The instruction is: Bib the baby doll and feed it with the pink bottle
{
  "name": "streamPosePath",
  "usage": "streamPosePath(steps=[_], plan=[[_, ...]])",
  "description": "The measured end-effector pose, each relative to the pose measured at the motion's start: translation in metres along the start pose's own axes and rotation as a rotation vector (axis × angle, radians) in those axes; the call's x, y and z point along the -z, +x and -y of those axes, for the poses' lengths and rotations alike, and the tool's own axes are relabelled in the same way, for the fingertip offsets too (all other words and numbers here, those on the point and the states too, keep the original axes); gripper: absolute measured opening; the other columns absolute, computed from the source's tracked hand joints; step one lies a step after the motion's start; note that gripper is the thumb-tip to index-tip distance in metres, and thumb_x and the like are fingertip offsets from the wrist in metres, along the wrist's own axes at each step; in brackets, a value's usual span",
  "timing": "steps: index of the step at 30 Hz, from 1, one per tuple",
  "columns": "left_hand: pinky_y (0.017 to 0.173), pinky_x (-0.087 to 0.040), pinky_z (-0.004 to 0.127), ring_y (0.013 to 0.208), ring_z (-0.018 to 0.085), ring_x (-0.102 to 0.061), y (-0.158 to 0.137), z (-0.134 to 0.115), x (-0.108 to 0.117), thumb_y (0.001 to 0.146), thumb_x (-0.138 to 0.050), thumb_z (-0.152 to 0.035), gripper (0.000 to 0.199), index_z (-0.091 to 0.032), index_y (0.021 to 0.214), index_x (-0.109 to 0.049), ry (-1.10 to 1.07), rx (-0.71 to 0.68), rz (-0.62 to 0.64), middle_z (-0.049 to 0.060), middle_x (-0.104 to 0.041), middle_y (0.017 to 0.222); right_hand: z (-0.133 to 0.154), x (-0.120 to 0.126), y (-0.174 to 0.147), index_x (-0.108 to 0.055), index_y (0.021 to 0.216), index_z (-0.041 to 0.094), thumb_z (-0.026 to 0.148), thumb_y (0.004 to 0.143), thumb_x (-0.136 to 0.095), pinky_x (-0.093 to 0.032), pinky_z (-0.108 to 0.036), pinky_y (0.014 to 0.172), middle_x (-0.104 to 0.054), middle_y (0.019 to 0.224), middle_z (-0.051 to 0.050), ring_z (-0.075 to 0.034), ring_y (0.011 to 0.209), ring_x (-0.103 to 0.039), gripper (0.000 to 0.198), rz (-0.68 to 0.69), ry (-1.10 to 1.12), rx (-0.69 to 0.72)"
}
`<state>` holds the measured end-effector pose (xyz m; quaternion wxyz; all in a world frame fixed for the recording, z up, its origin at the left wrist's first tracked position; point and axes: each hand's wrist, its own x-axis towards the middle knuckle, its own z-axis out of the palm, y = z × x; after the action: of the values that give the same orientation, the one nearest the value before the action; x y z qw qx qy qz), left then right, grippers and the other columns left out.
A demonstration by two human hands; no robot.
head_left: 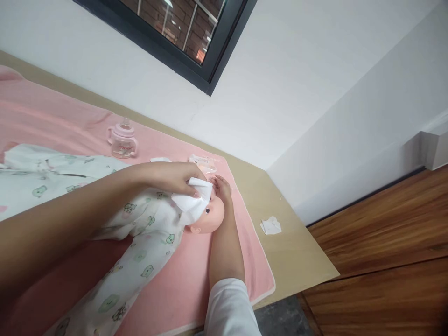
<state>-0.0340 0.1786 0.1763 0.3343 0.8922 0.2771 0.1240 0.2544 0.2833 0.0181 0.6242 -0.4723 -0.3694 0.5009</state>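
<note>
A baby doll (214,218) lies on its back on a pink blanket (189,270), dressed in a white suit with green animal prints (154,238). My left hand (182,178) reaches across the doll's body and pinches a white tissue (196,201) between thumb and fingers. The tissue lies over the lower part of the doll's face, with one eye still showing. Beyond the head, my right hand (222,187) rests against its far side, fingers stretched and slightly apart. Part of the face is hidden by the tissue and my left hand.
A pink two-handled baby bottle (123,142) stands on the blanket, near a clear printed packet (203,163) and a small white item (160,159). A crumpled white tissue (271,226) lies on the wooden tabletop (297,252). White walls and a dark-framed window (206,74) border the table.
</note>
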Motion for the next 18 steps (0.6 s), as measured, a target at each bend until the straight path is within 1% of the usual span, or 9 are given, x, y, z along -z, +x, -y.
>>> streamPosePath(steps=[3,7,11,15,18], plan=[[0.061,-0.040,0.024,0.075,0.019,-0.063,0.001,0.000,-0.003,0.081,-0.056,-0.031,0.016,-0.018,0.084,-0.065,0.064,0.009,0.022,0.003,-0.069,0.083,0.000,0.000,0.001,-0.066,0.094,0.016,0.012,0.075,-0.064,-0.058,-0.033,0.096,-0.075,0.079,-0.002,-0.015,0.082,-0.073,0.019,0.017,0.007,0.008],[0.061,-0.039,0.026,0.075,0.020,-0.063,0.007,0.001,-0.011,0.081,-0.052,-0.022,0.011,-0.018,0.079,-0.061,0.163,0.064,-0.011,0.005,-0.070,0.085,0.003,-0.001,-0.002,-0.066,0.094,0.016,0.011,0.076,-0.063,-0.059,-0.033,0.096,-0.075,0.079,-0.002,-0.015,0.081,-0.073,0.019,0.015,-0.003,0.000],[0.065,-0.041,0.027,0.076,0.020,-0.064,0.010,0.000,-0.012,0.082,-0.051,-0.018,0.011,-0.018,0.074,-0.058,0.196,0.035,-0.003,0.006,-0.070,0.086,0.005,-0.002,-0.004,-0.065,0.095,0.016,0.012,0.076,-0.064,-0.059,-0.034,0.096,-0.076,0.080,-0.002,-0.015,0.081,-0.074,0.020,0.011,-0.007,0.000],[0.069,-0.042,0.027,0.077,0.020,-0.064,0.011,0.003,-0.013,0.080,-0.052,-0.017,0.010,-0.018,0.075,-0.061,0.222,0.027,-0.042,0.006,-0.071,0.087,0.005,-0.003,-0.005,-0.065,0.096,0.015,0.011,0.077,-0.063,-0.059,-0.033,0.097,-0.076,0.080,-0.003,-0.015,0.081,-0.074,0.020,0.010,-0.003,-0.002],[0.069,-0.043,0.027,0.075,0.020,-0.064,0.013,0.007,-0.015,0.080,-0.054,-0.019,0.010,-0.018,0.074,-0.062,0.220,0.009,-0.058,0.006,-0.071,0.087,0.006,-0.004,-0.006,-0.066,0.096,0.015,0.011,0.077,-0.063,-0.059,-0.033,0.097,-0.076,0.080,-0.003,-0.016,0.082,-0.074,0.019,0.004,-0.002,-0.008]])
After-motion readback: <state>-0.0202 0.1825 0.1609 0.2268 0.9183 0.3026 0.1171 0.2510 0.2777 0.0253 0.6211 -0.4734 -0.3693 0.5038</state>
